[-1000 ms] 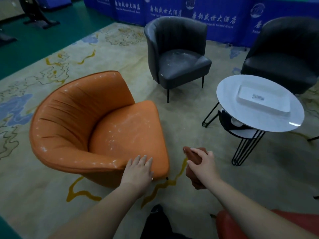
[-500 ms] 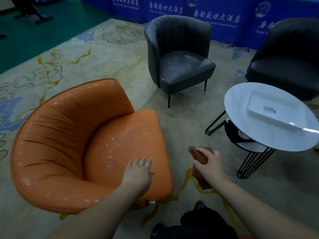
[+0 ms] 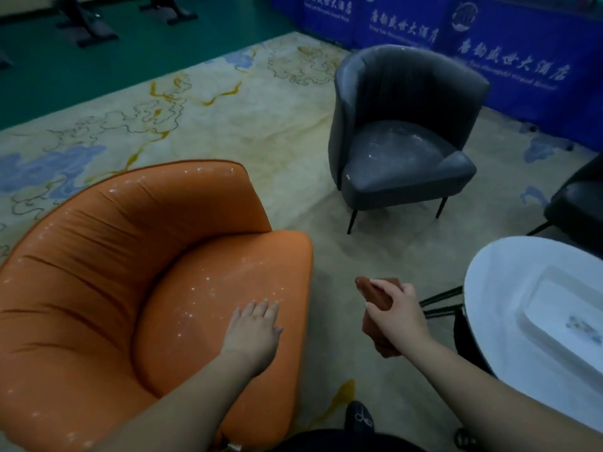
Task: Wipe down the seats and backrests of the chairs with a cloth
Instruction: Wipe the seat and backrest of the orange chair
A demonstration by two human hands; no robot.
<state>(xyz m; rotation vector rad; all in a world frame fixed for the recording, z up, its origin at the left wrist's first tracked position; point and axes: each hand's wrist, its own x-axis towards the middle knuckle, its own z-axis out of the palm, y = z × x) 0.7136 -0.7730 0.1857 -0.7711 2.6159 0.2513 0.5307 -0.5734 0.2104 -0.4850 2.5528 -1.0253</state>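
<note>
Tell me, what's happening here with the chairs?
A person is getting set to wipe chairs. Their left hand rests flat on the seat of the orange chair, which is dotted with pale specks. Their right hand grips a folded reddish-brown cloth, held in the air beside the chair and not touching it. A grey chair stands further off, and a round white table is at the right.

I take this for a hotel lounge or function room. A blue banner (image 3: pixel 456 44) printed with Chinese characters and a line of hotel lettering runs along the far side. A large patterned carpet (image 3: pixel 228 109) covers a green floor (image 3: pixel 98 60), with an orange armchair (image 3: pixel 98 272), a grey armchair (image 3: pixel 401 158) and a round white table (image 3: pixel 499 305) grouped on it.
</note>
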